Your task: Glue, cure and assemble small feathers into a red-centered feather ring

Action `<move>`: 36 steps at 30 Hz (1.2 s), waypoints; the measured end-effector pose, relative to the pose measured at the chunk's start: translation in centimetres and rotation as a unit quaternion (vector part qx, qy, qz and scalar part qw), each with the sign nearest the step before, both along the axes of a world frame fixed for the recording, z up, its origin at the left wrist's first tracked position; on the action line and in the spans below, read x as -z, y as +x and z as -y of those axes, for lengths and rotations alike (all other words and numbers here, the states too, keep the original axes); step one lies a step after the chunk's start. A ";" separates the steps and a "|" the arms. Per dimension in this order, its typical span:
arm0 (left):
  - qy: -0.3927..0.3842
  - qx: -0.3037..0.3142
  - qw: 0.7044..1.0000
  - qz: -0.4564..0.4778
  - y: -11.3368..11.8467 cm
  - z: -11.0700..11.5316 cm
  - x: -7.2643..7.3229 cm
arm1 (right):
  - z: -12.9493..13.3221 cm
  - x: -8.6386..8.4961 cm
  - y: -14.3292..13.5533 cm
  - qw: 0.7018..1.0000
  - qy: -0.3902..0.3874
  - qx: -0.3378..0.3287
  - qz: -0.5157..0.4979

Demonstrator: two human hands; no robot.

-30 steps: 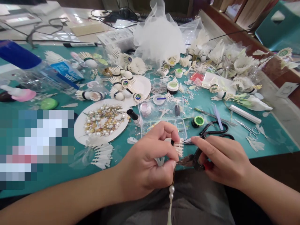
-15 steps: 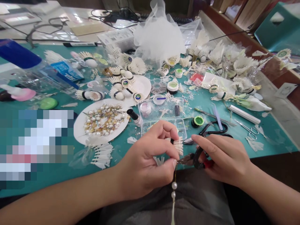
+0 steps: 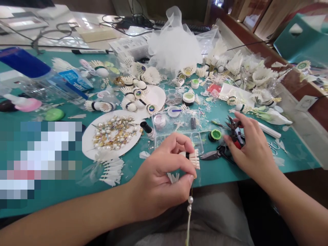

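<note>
My left hand [image 3: 169, 174] is closed, with a cut-down shuttlecock [image 3: 194, 159] in its curled fingers. Its thumb and index finger pinch the top of a beaded strand [image 3: 190, 200], which hangs over my lap with two pearls and a pale tail. My right hand [image 3: 252, 143] is to the right, fingers around small pliers [image 3: 233, 127] with dark jaws pointing up and red on the handle. Under and beside the pliers lie black-handled scissors [image 3: 211, 155], blades toward the shuttlecock. A jar of green paint [image 3: 214, 135] stands just left of the pliers.
A white plate [image 3: 85, 141] of pearl and gold pieces lies left of a clear compartment box [image 3: 160, 136]. Several shuttlecocks [image 3: 139, 85], white tulle [image 3: 174, 44] and a blue-capped bottle [image 3: 25, 63] crowd the back. Small silver scissors [image 3: 274, 147] lie at right.
My right hand has carried the pliers away from the strand, to the right and up over the scissors. My left hand keeps its pinch in nearly the same place.
</note>
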State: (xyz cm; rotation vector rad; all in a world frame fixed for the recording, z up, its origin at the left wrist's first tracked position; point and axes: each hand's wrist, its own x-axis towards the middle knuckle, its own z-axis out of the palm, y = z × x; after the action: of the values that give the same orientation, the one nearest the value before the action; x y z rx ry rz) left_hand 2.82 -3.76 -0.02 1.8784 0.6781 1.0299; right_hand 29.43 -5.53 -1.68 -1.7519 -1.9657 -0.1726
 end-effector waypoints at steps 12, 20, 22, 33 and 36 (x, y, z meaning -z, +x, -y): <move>-0.008 0.005 1.000 0.017 0.1 0.1 0.2 | -1.2 0.5 2.6 0.994 0.008 0.073 0.081; -0.008 0.003 1.000 0.013 0.2 0.0 -0.4 | -1.6 0.8 4.0 0.988 -0.024 0.100 0.112; -0.021 0.008 1.000 0.012 0.2 0.0 -0.4 | -1.6 0.7 3.9 0.988 -0.031 0.107 0.110; -0.010 0.026 1.000 0.003 0.0 0.2 0.2 | -0.3 -1.7 3.1 0.977 -0.091 0.106 0.161; -0.006 0.027 1.000 0.007 0.0 0.1 0.2 | 0.4 -2.2 3.0 0.969 -0.125 0.088 0.195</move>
State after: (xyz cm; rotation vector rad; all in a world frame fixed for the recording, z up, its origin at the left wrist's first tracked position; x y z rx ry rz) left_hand 2.79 -3.89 -0.17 1.8674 0.6216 1.0003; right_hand 32.46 -5.90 0.52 -2.1952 -2.1765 -0.3701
